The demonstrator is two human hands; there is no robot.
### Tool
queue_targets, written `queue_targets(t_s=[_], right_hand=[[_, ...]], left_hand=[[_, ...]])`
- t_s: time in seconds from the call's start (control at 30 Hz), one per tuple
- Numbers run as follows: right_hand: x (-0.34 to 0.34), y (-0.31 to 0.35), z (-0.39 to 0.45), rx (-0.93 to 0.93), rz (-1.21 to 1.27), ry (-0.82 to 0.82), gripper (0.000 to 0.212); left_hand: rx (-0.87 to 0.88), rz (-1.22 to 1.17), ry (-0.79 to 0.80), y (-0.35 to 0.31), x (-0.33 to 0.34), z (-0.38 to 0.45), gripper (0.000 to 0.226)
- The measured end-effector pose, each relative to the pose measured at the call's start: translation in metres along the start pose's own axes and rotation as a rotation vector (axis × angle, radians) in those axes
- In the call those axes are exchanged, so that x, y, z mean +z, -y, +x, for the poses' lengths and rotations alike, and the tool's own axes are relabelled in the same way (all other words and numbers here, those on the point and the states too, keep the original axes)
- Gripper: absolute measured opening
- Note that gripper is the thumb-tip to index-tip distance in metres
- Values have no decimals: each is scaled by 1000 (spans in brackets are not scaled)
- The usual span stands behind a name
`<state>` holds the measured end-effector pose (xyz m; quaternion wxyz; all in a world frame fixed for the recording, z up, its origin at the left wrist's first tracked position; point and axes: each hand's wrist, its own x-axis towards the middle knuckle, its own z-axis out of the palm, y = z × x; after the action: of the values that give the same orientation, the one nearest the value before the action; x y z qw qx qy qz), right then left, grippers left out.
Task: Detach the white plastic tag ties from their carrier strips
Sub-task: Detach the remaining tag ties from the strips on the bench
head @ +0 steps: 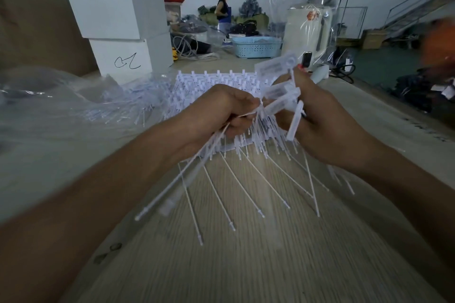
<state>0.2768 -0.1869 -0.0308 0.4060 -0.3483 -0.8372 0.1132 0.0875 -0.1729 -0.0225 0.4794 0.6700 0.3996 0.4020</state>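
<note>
Thin tails of the tag ties [236,179] fan down toward you from your grip. Your left hand [221,110] clamps a bundle; your right hand [317,118] pinches several flat heads. Beyond the grip, stacked carrier strips [216,81] wait on the worktop [246,265]; much remains.

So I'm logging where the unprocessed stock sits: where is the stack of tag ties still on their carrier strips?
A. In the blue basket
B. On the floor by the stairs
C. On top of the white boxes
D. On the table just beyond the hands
D: the stack of tag ties on carrier strips lies on the wooden table directly behind the left hand and right hand, which both grip ties.
</note>
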Motion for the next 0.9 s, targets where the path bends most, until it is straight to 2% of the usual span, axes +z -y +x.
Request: queue_targets(t_s=[0.03, 0.1, 0.13, 0.23, 0.3, 0.33, 0.4, 0.47, 0.63, 0.7, 0.8, 0.9], right_hand=[[1, 1, -1, 20, 56, 5, 6], [2, 1, 3, 26, 47, -31, 27], [-1, 0, 5, 59, 31, -62, 31], [-24, -15, 12, 255, 178, -302, 14], [-43, -22, 12, 352, 361, -367, 7], [-45, -24, 12, 394, 400, -330, 9], [-33, -20, 10, 459, 405, -141, 10], [-8, -15, 4, 453, 419, 19, 12], [8, -5, 3, 529, 670, 8, 25], [7, -6, 1, 485, 605, 57, 27], [11, -7, -3, 453, 605, 99, 19], [10, -7, 0, 472, 685, 28, 9]], left_hand=[[24, 30, -7, 0, 0, 0, 21], [66, 84, -4, -1, -2, -1, 18], [81, 110, 12, -2, -4, -2, 22], [127, 213, 44, -3, -11, -2, 48], [164, 298, -5, -3, -13, -1, 48], [183, 326, -34, -2, -13, -1, 41], [202, 343, -62, 0, -11, -1, 21], [195, 380, -56, 4, -9, 1, 13], [237, 424, -98, 2, -10, -1, 7], [273, 399, -104, 0, -9, -2, 14], [281, 394, -117, 0, -9, -1, 26], [199, 447, -143, 4, -6, 0, 23]])
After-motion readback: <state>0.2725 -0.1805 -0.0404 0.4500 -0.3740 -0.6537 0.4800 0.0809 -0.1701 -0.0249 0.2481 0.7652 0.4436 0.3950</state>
